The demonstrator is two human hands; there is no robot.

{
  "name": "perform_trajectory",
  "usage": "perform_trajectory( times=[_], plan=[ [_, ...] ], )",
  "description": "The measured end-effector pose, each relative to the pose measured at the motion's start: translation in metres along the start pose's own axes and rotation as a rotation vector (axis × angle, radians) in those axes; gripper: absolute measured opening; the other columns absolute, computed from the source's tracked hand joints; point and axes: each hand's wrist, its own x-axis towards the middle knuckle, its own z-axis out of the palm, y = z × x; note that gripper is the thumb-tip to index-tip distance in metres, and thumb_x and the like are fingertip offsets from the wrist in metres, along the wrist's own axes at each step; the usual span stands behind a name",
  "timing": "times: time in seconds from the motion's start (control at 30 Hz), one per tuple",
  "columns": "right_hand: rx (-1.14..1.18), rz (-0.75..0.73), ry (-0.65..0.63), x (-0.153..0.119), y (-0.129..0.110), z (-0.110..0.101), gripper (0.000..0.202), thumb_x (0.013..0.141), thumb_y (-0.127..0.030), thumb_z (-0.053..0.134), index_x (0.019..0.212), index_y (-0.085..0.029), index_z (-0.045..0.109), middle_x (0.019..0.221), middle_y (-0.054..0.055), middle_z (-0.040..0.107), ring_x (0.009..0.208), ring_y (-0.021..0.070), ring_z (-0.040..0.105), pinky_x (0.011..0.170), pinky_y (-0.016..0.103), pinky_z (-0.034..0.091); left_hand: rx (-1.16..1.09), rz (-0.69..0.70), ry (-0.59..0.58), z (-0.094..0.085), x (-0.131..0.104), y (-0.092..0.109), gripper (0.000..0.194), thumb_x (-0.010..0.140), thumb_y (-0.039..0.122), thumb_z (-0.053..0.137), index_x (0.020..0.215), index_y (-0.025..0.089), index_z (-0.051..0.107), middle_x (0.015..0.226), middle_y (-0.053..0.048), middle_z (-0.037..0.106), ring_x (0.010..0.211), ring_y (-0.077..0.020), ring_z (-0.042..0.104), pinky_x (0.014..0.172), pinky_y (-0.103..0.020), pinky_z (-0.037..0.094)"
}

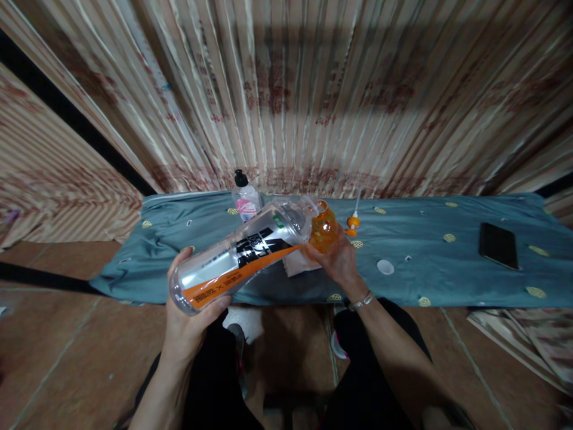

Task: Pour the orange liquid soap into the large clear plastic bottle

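My left hand (192, 316) is wrapped around the base of a large clear plastic bottle (242, 257) with a silver, black and orange label. The bottle is tilted, its neck pointing up and to the right. Against that neck, my right hand (338, 263) grips a small translucent orange bottle (324, 230). The two mouths meet or nearly meet; exactly how they touch I cannot tell. An orange pump top (353, 222) with a clear tube lies just right of my right hand. A whitish packet (301, 263) lies beneath the bottles, partly hidden.
A bottle with a black cap and pink label (246, 200) stands behind the large bottle. On the teal cloth (425, 239) are a white round cap (385, 267) and, at right, a black phone (498, 245). Pleated curtains (286, 89) hang behind.
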Motion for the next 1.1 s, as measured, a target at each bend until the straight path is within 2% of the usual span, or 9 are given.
perform_trajectory(
  times=[0.27,0.43,0.63,0.87,0.97,1.1],
  plan=[
    [-0.003,0.005,-0.006,-0.0002,0.0015,-0.0002,0.083,0.082,-0.065,0.090,0.151,-0.022,0.070,0.134,0.018,0.091,0.119,0.0436,0.090,0.102,0.065,0.076,0.005,0.007,-0.002,0.0006,-0.0002,0.0000,0.116,0.059,0.044,0.118,0.163,0.034,0.065,0.149,-0.009,0.084,0.132,-0.0394,0.083,0.113,-0.048,0.072],
    [0.000,0.002,-0.001,-0.0001,0.0030,0.0011,0.080,0.083,-0.065,0.089,0.149,-0.026,0.071,0.136,0.015,0.091,0.120,0.0413,0.091,0.103,0.062,0.077,-0.007,-0.001,0.015,0.0018,-0.0002,0.0006,0.117,0.057,0.043,0.118,0.162,0.034,0.067,0.146,-0.007,0.084,0.128,-0.0365,0.083,0.109,-0.042,0.072],
    [-0.016,0.021,-0.025,0.0006,0.0008,-0.0002,0.082,0.081,-0.062,0.092,0.150,-0.023,0.068,0.138,0.019,0.090,0.123,0.0435,0.089,0.106,0.063,0.076,-0.014,0.004,0.018,0.0029,-0.0003,0.0012,0.116,0.057,0.042,0.117,0.161,0.032,0.067,0.143,-0.007,0.084,0.125,-0.0343,0.083,0.103,-0.039,0.072],
    [0.008,0.017,-0.056,0.0008,-0.0023,-0.0038,0.082,0.084,-0.058,0.092,0.154,-0.022,0.067,0.140,0.019,0.088,0.128,0.0422,0.088,0.111,0.061,0.074,-0.022,0.000,0.023,0.0022,-0.0002,-0.0006,0.118,0.057,0.041,0.118,0.163,0.032,0.068,0.146,-0.007,0.083,0.126,-0.0343,0.083,0.107,-0.040,0.071],
    [0.009,0.017,-0.053,0.0005,-0.0018,-0.0035,0.078,0.085,-0.058,0.093,0.153,-0.026,0.069,0.139,0.016,0.089,0.126,0.0416,0.088,0.109,0.062,0.074,-0.027,0.014,0.021,0.0024,-0.0002,-0.0002,0.115,0.057,0.039,0.118,0.160,0.033,0.069,0.146,-0.006,0.083,0.125,-0.0321,0.083,0.106,-0.036,0.071],
    [0.018,0.009,-0.033,0.0000,-0.0007,-0.0022,0.078,0.085,-0.062,0.094,0.150,-0.025,0.072,0.138,0.016,0.089,0.122,0.0419,0.089,0.106,0.061,0.075,-0.030,0.008,0.005,0.0015,-0.0004,-0.0004,0.115,0.059,0.038,0.118,0.162,0.034,0.068,0.145,-0.004,0.084,0.125,-0.0296,0.083,0.105,-0.032,0.070]
  ],
)
